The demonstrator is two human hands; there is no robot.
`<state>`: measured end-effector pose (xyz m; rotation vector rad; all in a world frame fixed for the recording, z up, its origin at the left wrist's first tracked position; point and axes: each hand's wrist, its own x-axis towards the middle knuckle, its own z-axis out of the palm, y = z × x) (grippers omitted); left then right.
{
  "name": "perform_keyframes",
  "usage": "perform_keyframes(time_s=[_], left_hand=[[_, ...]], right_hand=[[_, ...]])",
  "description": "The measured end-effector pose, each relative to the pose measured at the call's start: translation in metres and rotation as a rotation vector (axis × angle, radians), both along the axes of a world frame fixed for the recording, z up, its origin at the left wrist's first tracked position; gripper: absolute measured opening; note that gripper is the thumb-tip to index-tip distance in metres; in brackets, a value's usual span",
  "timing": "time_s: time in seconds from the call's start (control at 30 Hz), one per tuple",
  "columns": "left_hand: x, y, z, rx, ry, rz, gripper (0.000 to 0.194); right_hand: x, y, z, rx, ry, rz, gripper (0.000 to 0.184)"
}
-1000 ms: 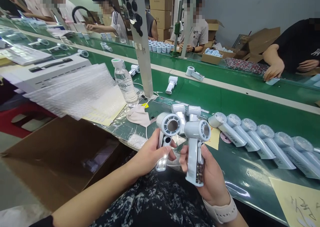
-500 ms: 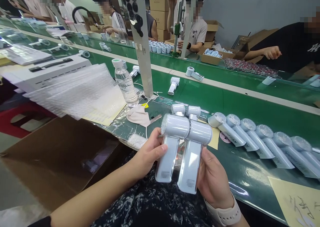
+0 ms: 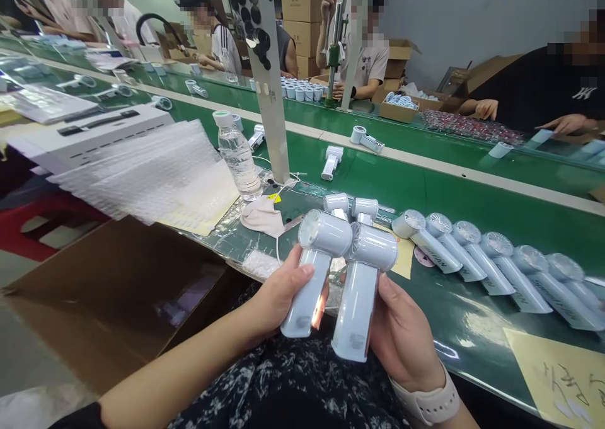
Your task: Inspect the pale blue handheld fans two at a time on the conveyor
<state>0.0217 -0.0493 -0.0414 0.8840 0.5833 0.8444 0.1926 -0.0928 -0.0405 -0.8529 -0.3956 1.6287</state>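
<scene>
Left hand [image 3: 280, 292] tilting fan [image 3: 307, 278] outward, gap wider, right hand [image 3: 401, 331] holding second fan [image 3: 357, 303].

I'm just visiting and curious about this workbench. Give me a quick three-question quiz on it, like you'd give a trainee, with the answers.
1. True or false: the left hand holds a pale blue fan and the right hand holds another.
2. Which lies near the foot of the clear bottle? a) scissors b) face mask c) hammer
3. Fill in: the pale strap is on the ____ wrist.

Key: 1 true; 2 b; 3 right
</scene>
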Motion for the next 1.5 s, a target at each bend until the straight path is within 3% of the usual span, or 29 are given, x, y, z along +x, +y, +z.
perform_keyframes(time_s=[0.17, 0.37, 0.57, 0.83, 1.07, 1.27, 1.5], left_hand=[[0.001, 0.002, 0.003, -0.129, 0.033, 0.012, 0.063], [0.004, 0.006, 0.000, -0.202, -0.066, 0.017, 0.041], [-0.001, 0.008, -0.001, -0.086, -0.086, -0.003, 0.027], [0.000, 0.007, -0.005, -0.010, 0.037, 0.000, 0.050], [0.000, 0.009, -0.006, 0.029, 0.045, -0.008, 0.048], [-0.003, 0.009, -0.008, 0.052, 0.086, -0.051, 0.051], [-0.004, 0.012, 0.000, 0.025, 0.179, -0.062, 0.070]], right_hand=[[0.002, 0.002, 0.003, -0.035, 0.107, 0.068, 0.024], [-0.003, 0.004, 0.010, 0.012, 0.118, 0.094, 0.026], [0.000, 0.002, 0.008, 0.039, 0.101, -0.004, 0.028], [0.008, 0.001, 0.002, 0.118, 0.036, -0.073, 0.024], [0.009, 0.000, 0.001, 0.003, -0.006, -0.235, 0.025], [0.009, 0.002, 0.002, -0.008, 0.011, -0.233, 0.027], [0.007, 0.007, -0.004, -0.088, -0.027, -0.200, 0.030]])
